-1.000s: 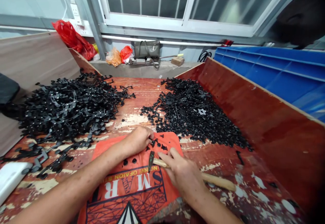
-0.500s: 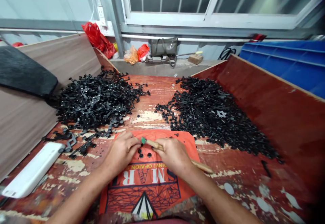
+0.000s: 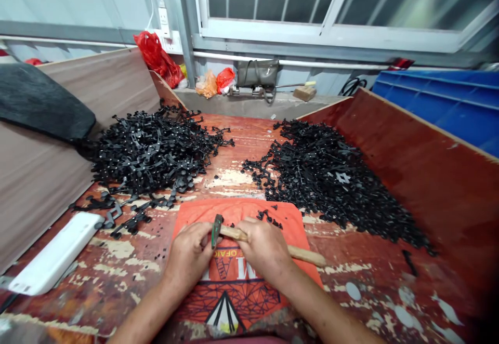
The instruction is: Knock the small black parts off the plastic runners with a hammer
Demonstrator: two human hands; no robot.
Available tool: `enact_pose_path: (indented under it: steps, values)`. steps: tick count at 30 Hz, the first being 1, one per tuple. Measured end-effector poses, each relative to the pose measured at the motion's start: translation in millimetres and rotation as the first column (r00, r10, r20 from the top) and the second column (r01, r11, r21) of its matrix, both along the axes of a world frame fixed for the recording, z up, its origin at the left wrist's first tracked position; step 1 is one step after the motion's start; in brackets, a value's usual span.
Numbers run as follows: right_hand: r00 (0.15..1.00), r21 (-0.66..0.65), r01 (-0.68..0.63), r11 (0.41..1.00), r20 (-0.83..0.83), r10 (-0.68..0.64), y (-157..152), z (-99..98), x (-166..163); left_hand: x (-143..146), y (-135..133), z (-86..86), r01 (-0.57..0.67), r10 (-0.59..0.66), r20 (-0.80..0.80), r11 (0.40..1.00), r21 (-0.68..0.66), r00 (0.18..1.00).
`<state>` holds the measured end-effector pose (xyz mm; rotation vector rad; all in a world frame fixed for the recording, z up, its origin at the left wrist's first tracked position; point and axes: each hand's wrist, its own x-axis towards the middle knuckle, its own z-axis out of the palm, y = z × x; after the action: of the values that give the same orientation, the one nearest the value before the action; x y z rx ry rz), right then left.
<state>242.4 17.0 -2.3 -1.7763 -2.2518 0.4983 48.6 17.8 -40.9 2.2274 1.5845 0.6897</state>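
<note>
My right hand (image 3: 265,245) is wrapped round the wooden handle of a hammer (image 3: 307,255), whose butt sticks out to the right past the wrist. The hammer's small dark head with green on it (image 3: 216,230) is right at the fingertips of my left hand (image 3: 189,250). The left fingers are curled and pinched together; what they hold, if anything, is hidden behind the hammer head. Both hands are over an orange printed cloth (image 3: 241,302) lying on the worn table. Small black linked parts (image 3: 268,218) lie on the cloth just beyond my right hand.
A heap of black linked parts (image 3: 144,151) is at the left, another heap (image 3: 327,172) at the right. A white power bank-like case (image 3: 54,254) lies at the left. Wooden boards (image 3: 409,146) wall the sides, with a blue crate (image 3: 440,100) beyond the right one.
Both hands have come slightly nearer to me. The hammer head has turned and sits closer to the left fingers. Black parts beyond the right hand now show; the discs between the hands are covered.
</note>
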Motion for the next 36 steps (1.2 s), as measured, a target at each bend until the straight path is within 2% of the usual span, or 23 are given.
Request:
enact_pose_path:
  steps: [3,6,13,16,19,23,28,32,36]
  values:
    - [1.000,-0.043,0.000,0.999,-0.013,-0.001,-1.5,-3.0,8.6,-1.3,-1.7,0.3,-0.016,0.016,-0.004,1.000,0.005,1.000]
    - [1.000,-0.080,0.001,0.997,-0.015,-0.002,-2.1,-3.6,16.6,0.9,-2.0,-0.6,0.058,-0.059,-0.016,0.998,-0.021,0.998]
    - [0.999,-0.011,0.033,0.999,0.004,-0.033,13.8,8.2,12.5,-5.3,-8.3,2.3,0.099,-0.098,0.021,0.991,-0.088,0.995]
    - [1.000,0.023,0.008,1.000,0.026,-0.009,22.2,8.6,-0.6,-14.7,-5.8,9.0,0.002,0.000,0.020,0.996,-0.085,1.000]
    - [0.998,0.042,0.006,0.999,0.061,-0.008,25.8,4.9,-10.4,-18.5,2.1,14.7,-0.110,0.106,-0.057,0.991,-0.076,0.993]
    - [0.996,0.065,0.041,0.997,0.080,-0.047,23.9,3.0,-10.2,-10.7,9.9,13.6,-0.108,0.101,-0.110,0.992,-0.062,0.989]
    - [0.992,0.087,0.109,0.990,0.046,-0.113,21.9,13.4,23.3,-4.3,10.0,13.0,-0.031,0.026,-0.136,0.999,-0.034,0.990]
    - [0.974,0.109,0.224,0.968,-0.002,-0.225,15.5,19.8,75.4,4.0,17.9,29.0,0.011,-0.008,-0.149,1.000,0.015,0.989]
    - [0.972,0.065,0.234,0.970,-0.020,-0.233,-1.6,12.9,100.3,42.1,32.0,42.4,0.209,-0.209,-0.135,0.978,-0.020,0.968]
